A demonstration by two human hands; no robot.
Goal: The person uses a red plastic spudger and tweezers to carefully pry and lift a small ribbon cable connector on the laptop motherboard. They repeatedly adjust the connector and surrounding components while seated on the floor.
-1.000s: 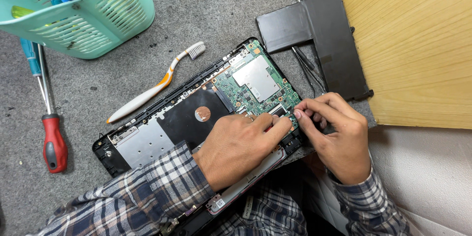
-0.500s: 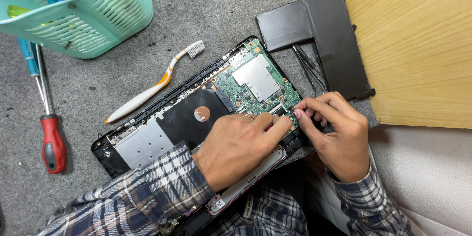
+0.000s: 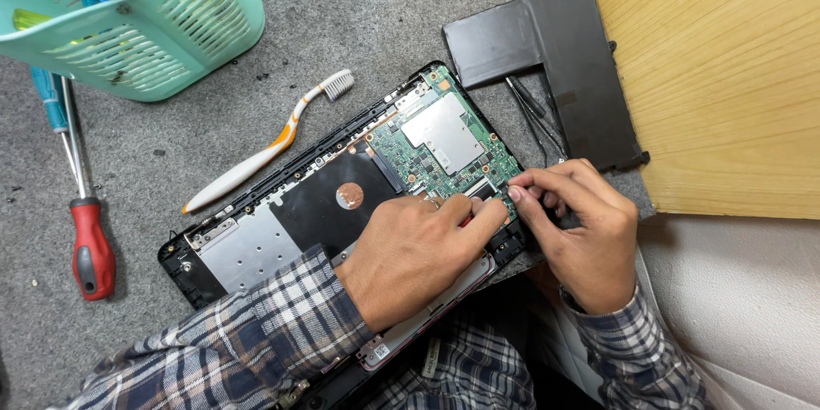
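Between the earlier views and this one, very little moved. The left hand [image 3: 410,252] stayed pressed on the opened black laptop base [image 3: 256,231], but its fingertips crept slightly closer to the right hand [image 3: 581,235], until the two sets of fingers met at the near edge of the green circuit board [image 3: 444,141]. The head camera also drifted a little, shifting the whole scene in frame

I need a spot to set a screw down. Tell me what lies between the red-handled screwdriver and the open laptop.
In the head view, only bare grey mat lies between the red-handled screwdriver and the open laptop. The toothbrush lies further up, beside the laptop's long edge.
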